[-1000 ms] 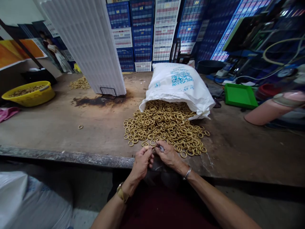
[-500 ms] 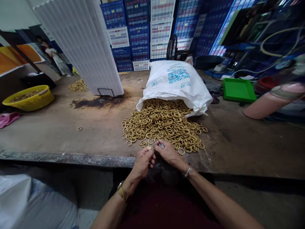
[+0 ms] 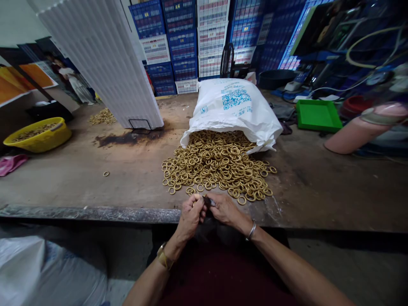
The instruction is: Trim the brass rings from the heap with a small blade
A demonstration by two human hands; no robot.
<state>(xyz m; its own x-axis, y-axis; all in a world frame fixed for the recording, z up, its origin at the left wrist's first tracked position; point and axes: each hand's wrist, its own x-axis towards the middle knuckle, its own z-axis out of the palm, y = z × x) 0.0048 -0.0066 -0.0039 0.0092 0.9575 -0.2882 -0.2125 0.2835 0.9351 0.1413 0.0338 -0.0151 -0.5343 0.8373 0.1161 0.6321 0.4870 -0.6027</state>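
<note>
Straight ahead, passage is blocked by the ring pile (image 3: 219, 170), backed by the sack (image 3: 232, 106). Along the front left of the desk (image 3: 73, 191), a broad lane is left open, broken only by a loose ring (image 3: 106, 176); it is bounded by the basin (image 3: 38, 143) and the upright panel (image 3: 111, 72). A gap is left between panel and sack. The right stretch is hemmed in by the green tray (image 3: 318, 115) and pink cylinder (image 3: 353, 132).

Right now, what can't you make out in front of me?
All in the head view:
What, if anything, your left hand holds: hidden by that hand.
The dark object at your right hand: too small, partly covered.
How many golden rings the printed white sack hides.
Rest of the lower-left bag: cut off by picture edges.
</note>
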